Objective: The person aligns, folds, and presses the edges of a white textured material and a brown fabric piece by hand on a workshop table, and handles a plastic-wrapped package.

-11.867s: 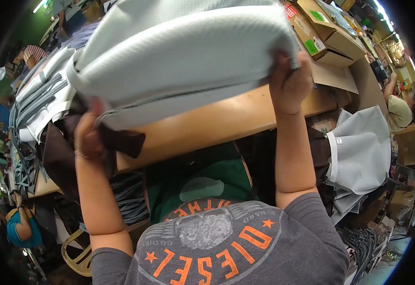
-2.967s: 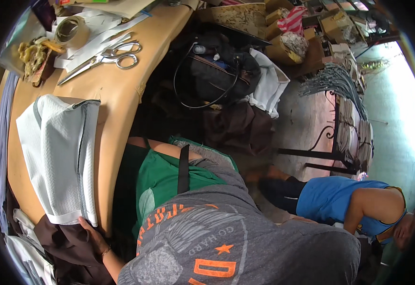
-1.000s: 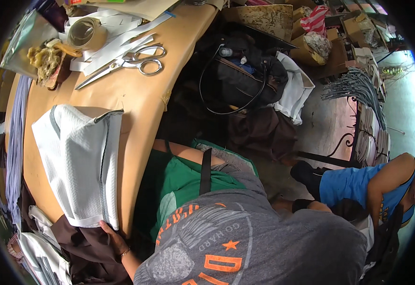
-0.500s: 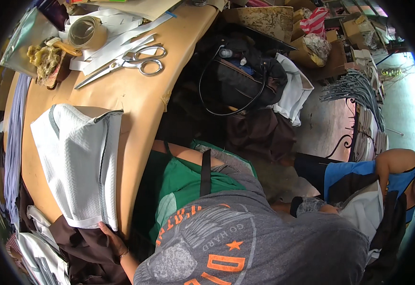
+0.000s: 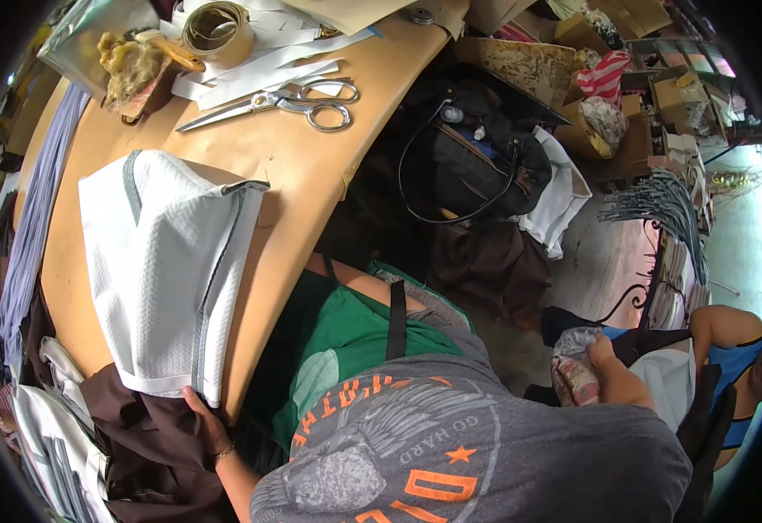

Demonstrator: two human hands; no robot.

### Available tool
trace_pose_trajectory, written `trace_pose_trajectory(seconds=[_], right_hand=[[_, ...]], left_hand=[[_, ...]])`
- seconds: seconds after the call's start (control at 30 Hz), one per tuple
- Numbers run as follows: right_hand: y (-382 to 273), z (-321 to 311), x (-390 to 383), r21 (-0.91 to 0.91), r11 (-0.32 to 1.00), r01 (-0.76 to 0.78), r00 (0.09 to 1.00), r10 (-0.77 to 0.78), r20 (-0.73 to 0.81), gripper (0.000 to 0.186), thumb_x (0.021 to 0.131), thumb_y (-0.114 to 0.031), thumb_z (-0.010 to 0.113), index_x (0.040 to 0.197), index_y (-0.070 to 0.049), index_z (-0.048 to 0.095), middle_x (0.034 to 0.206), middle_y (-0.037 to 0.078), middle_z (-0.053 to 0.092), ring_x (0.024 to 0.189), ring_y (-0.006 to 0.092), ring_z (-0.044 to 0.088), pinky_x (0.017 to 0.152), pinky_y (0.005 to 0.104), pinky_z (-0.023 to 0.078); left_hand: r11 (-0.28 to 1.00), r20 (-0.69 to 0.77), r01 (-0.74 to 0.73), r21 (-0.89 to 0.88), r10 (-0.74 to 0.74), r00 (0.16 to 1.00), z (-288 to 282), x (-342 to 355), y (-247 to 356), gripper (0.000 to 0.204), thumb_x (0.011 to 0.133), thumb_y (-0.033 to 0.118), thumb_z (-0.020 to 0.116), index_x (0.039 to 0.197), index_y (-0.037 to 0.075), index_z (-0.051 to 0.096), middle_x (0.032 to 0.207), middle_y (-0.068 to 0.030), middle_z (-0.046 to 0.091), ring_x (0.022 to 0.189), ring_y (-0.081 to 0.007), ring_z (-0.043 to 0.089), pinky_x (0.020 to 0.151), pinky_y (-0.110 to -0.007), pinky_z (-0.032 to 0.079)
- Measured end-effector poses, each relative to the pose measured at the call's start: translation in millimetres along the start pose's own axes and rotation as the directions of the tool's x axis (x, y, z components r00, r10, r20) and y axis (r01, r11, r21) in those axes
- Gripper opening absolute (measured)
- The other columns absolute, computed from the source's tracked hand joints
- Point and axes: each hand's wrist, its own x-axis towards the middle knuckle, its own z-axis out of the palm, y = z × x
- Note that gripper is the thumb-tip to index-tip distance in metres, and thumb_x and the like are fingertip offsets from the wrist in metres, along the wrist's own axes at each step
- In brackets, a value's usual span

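Note:
A white textured cover (image 5: 167, 279) with grey piping stands on the tan tabletop, its dark brown cloth (image 5: 141, 436) hanging over the near edge. My left hand (image 5: 208, 427) grips the cover's lower hem where it meets the brown cloth; the thumb lies on top and the fingers are mostly hidden. Out to the right, my right hand (image 5: 606, 356) is closed on a crumpled clear plastic bag (image 5: 575, 370) with something reddish-brown inside. White material (image 5: 664, 383) lies just beyond that hand, close to a person in blue (image 5: 734, 383).
On the tan table (image 5: 311, 209) lie large scissors (image 5: 285, 102), white strips (image 5: 267, 74), a tape roll (image 5: 215, 33) and a brush (image 5: 172, 52) by a glue-crusted container (image 5: 132, 83). A black bag (image 5: 477, 161) and cardboard boxes (image 5: 633, 144) stand beyond. Grey cords (image 5: 660, 205) hang at right.
My right hand has come up, lifting the plastic bag clear into view. The table and cover have shifted rightward in the picture; my left hand stays at the hem.

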Motion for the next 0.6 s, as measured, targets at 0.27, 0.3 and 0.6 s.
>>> trace_pose_trajectory(seconds=[0.27, 0.3, 0.6], right_hand=[[-116.6, -64.9, 5.0, 0.668, 0.699, 0.255, 0.966, -0.149, -0.213, 0.007, 0.078, -0.011, 0.048, 0.079, -0.005, 0.048, 0.067, 0.005, 0.049, 0.063, 0.0177, 0.053, 0.054, 0.0329, 0.044], [-146.6, -89.9, 2.1, 0.81, 0.545, 0.216, 0.974, -0.064, -0.217, 0.005, 0.079, -0.012, 0.047, 0.081, -0.006, 0.047, 0.067, 0.004, 0.048, 0.063, 0.0171, 0.053, 0.055, 0.0315, 0.046], [-401.2, -261.8, 71.2, 0.387, 0.042, 0.921, 0.388, 0.001, -0.922, 0.017, 0.072, -0.011, 0.058, 0.084, -0.001, 0.052, 0.078, 0.01, 0.056, 0.07, 0.0192, 0.057, 0.054, 0.0316, 0.049]], left_hand=[[0.999, 0.023, -0.021, -0.04, 0.022, 0.999, 4.2, -1.0, -16.3, 0.048, 0.084, 0.033, 0.056, 0.11, -0.007, 0.052, 0.113, -0.0205, 0.054, 0.099, -0.0278, 0.053, 0.085, -0.034, 0.041], [0.999, 0.027, -0.003, -0.047, 0.005, 1.0, 3.5, -1.2, -14.6, 0.047, 0.084, 0.032, 0.056, 0.11, -0.007, 0.052, 0.113, -0.0205, 0.054, 0.099, -0.0277, 0.053, 0.085, -0.034, 0.041], [0.951, 0.105, 0.152, -0.269, -0.128, 0.986, 10.8, 6.3, -12.8, 0.052, 0.084, 0.035, 0.055, 0.112, -0.009, 0.049, 0.113, -0.0217, 0.053, 0.096, -0.0295, 0.053, 0.083, -0.034, 0.041]])
